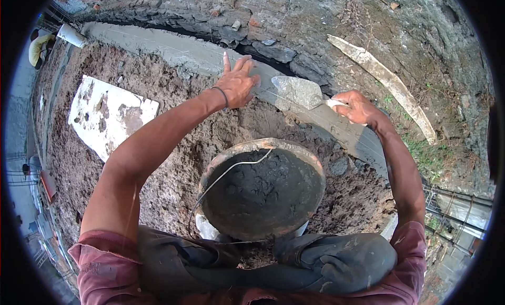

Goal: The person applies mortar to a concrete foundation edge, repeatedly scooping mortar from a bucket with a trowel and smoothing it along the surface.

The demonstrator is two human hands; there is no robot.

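My left hand (236, 81) rests at the near edge of a long grey mortar strip (184, 51), its fingers spread and pointing away from me. Nothing shows in that hand. My right hand (353, 108) is closed around the handle of a trowel (299, 92). The trowel's mortar-smeared blade lies over the strip and points left, towards my left hand, with a gap between them. Between my knees stands a round bucket (263, 189) of wet grey mortar, its wire handle folded over the left side.
A stained white board (108, 113) lies on rough soil at the left. Beyond the strip rises a stone and earth bank, with a long pale strip (386, 81) on it. Rebar (457, 200) sticks out at the right. Another person (38, 50) is at the far left.
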